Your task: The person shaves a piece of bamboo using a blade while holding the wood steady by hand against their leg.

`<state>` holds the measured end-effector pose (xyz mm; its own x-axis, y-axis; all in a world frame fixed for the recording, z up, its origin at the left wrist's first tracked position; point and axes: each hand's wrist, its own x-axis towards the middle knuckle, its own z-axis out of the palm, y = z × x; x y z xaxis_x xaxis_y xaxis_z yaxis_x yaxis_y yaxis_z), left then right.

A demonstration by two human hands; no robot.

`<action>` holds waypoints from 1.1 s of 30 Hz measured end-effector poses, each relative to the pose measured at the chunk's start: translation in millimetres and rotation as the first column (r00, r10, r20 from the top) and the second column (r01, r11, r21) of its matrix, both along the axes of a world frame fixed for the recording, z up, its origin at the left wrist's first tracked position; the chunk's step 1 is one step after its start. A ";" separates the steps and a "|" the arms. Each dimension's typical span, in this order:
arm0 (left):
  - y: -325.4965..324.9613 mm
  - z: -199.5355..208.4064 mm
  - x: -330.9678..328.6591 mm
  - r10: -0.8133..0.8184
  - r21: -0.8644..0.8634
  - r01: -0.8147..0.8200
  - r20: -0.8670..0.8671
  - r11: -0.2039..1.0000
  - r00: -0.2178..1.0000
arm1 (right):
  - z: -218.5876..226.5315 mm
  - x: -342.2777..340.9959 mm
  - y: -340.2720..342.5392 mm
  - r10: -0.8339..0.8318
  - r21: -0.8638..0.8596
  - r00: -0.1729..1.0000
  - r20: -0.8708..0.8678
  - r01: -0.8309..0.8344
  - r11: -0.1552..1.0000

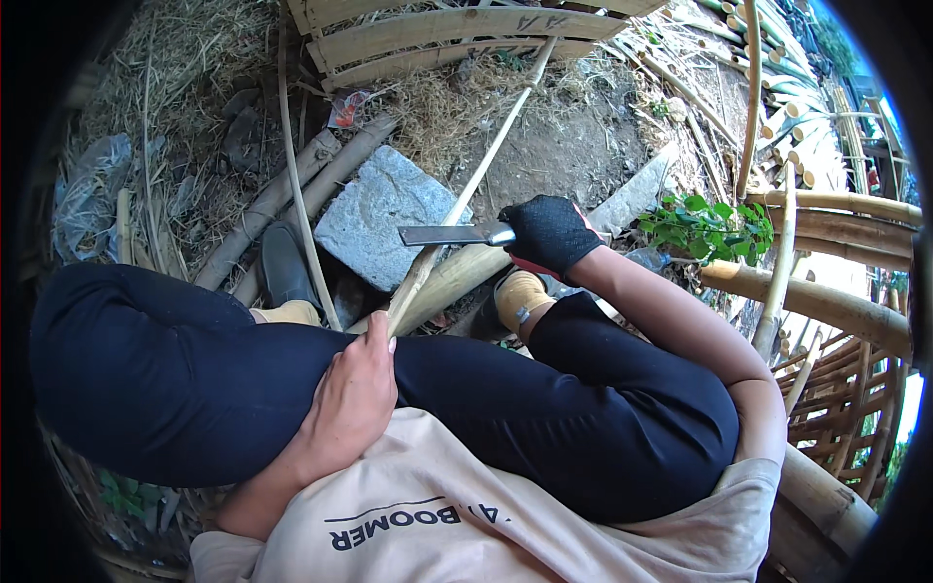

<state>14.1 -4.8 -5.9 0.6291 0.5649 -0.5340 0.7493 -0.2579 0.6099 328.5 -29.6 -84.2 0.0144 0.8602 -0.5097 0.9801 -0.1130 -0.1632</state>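
Note:
My bare left hand (352,389) is closed round the near end of a long, pale bamboo strip (486,160), close to my lap. The strip runs away from me, over a grey stone block (374,219), toward a slatted wooden crate. My right hand (551,233), in a black glove, grips a large knife (447,235) by its handle, which the fingers mostly hide. Its flat metal blade points left and lies across the strip, apparently touching it. Under the strip, a thick bamboo pole (452,287) slants beside the stone.
The slatted wooden crate (457,37) stands at the far side. Bamboo poles (826,301) and a woven bamboo frame (846,408) are at the right, with a leafy green plant (705,228) near them. Wooden logs (277,199) and a clear plastic bag (92,199) lie at the left.

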 end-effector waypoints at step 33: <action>-3.8 -9.4 -8.1 0.117 -0.082 -0.104 0.172 0.991 0.978 | -7.9 -0.3 -20.7 -0.161 0.051 0.970 -0.181 0.173 0.984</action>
